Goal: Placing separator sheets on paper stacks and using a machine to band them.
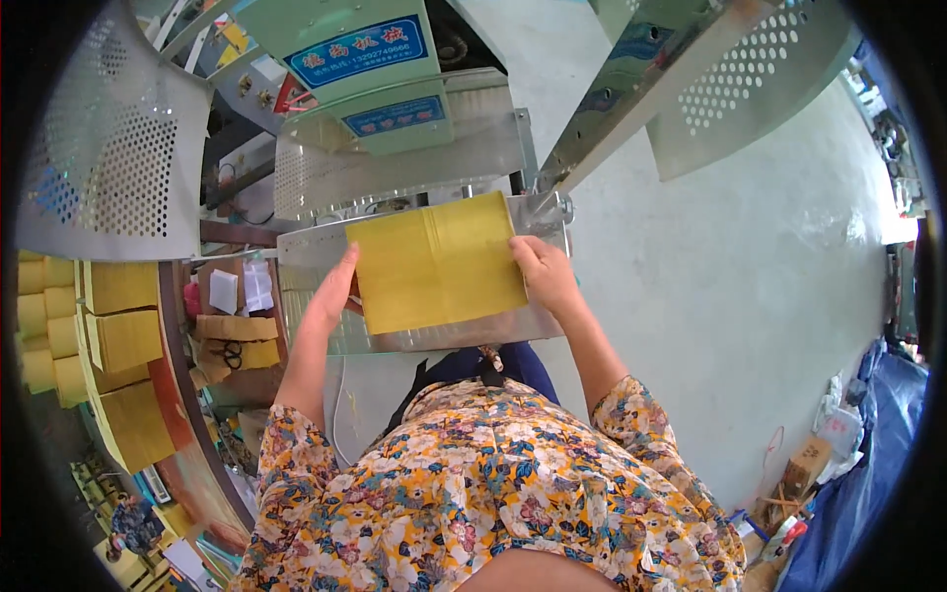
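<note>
A stack of yellow paper (439, 264), rectangular and with faint crease lines down its middle, is held level between my two hands. My left hand (336, 288) grips its left edge, thumb upright along the side and fingers partly hidden beneath. At the right edge, my right hand (545, 273) pinches it with the thumb on top; the other fingers are tucked under and out of sight. Below the paper is the metal worktop (311, 261) of a machine. Whether the paper rests on that worktop or hangs just above it, I cannot tell.
Beyond the worktop stands a pale green machine (345, 39) with a clear guard (395, 158). Perforated metal panels (128, 178) flank it. Piles of yellow paper (128, 345) lie on a bench at left, near black scissors (229, 353). A blue tarp (858, 474) is at right.
</note>
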`<state>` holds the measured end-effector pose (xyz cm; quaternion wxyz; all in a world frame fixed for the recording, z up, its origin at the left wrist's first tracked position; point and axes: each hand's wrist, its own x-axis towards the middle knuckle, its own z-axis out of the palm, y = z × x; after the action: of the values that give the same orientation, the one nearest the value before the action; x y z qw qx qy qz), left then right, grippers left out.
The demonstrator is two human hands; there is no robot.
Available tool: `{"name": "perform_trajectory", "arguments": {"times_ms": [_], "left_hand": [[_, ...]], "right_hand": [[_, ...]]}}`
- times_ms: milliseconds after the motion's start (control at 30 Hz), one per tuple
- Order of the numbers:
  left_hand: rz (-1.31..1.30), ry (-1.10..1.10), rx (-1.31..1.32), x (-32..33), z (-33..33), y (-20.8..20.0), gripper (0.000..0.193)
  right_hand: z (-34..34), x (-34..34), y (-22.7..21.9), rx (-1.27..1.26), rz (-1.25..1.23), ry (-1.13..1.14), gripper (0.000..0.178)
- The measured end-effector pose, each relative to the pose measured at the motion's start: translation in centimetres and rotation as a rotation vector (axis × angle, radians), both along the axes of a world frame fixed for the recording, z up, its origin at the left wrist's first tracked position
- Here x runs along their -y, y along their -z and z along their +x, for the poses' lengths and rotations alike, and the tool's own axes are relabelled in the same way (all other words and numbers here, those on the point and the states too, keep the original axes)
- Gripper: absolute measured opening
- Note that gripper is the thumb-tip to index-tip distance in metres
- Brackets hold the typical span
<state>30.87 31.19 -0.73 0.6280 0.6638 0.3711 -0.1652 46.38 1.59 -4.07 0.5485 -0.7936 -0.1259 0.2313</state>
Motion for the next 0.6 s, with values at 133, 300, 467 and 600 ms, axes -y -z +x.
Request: {"name": "perform_trajectory", "arguments": {"times_ms": [133,300,467,600], "left_hand": [[0.055,-0.135,0.021,0.5,-0.9,1.5,0.073],[0.188,-0.215,0.392,1.3,-2.8,5.9,0.062],[-0.226,-0.532,0.600,4.9,-2.2,7.7,0.057],[-0.526,-0.701,0.582,6.9,-1.4,7.1,0.059]], "right_hand": [[-0.1,0.7,0.7,-0.355,0.104,0.078,0.042],[-1.1,0.4,2.7,-0.067,0.137,0.055,0.040],[-3.9,-1.0,3.5,-0.357,0.570,0.177,0.049],[-4.6,-2.7,2.8,-0.432,0.770,0.268,0.053]]}}
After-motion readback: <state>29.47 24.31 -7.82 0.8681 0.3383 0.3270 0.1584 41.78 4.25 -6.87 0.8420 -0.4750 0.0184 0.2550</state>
